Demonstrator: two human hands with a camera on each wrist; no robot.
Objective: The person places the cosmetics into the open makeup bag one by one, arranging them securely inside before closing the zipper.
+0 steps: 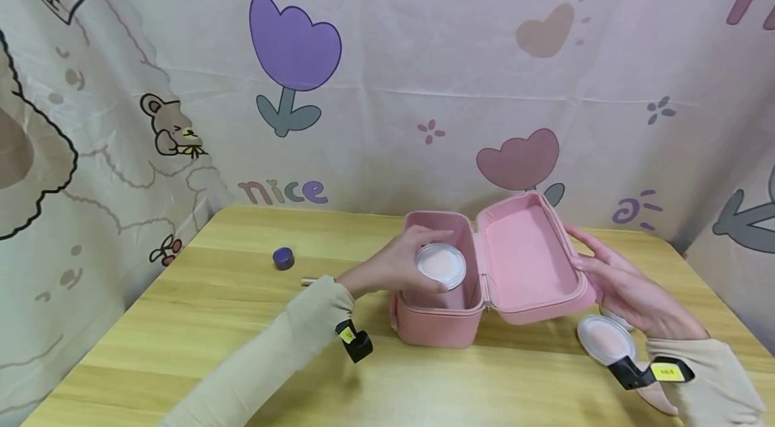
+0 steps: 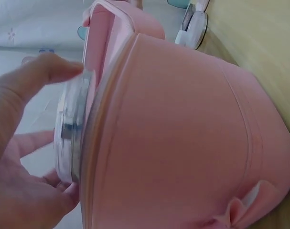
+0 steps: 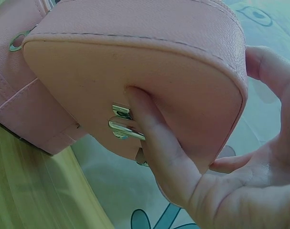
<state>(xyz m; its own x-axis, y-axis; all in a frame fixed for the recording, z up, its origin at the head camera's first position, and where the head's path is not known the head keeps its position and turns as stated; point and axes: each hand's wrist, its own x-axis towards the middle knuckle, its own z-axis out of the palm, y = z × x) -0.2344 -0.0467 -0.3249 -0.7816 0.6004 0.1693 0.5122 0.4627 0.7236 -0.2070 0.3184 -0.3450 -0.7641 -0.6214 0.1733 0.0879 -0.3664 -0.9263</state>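
Nearest, on the pale wooden table (image 1: 242, 319), a round compact with a pink face (image 1: 605, 339) lies flat at the right, just below the right hand (image 1: 630, 289). That hand cups the outer edge of the open lid (image 1: 529, 255) of a pink leather cosmetic case (image 1: 438, 319); the right wrist view shows the thumb pressed beside the lid's metal clasp (image 3: 123, 125) and the fingers wrapped round the rim. Left of it, the left hand (image 1: 396, 265) pinches a round clear-rimmed powder compact (image 1: 440, 265) between thumb and fingers, holding it at the case's open mouth, against the rim. Farther left, a small dark blue cap (image 1: 282, 257) stands well apart. Behind hangs a cartoon-printed cloth (image 1: 387, 77).
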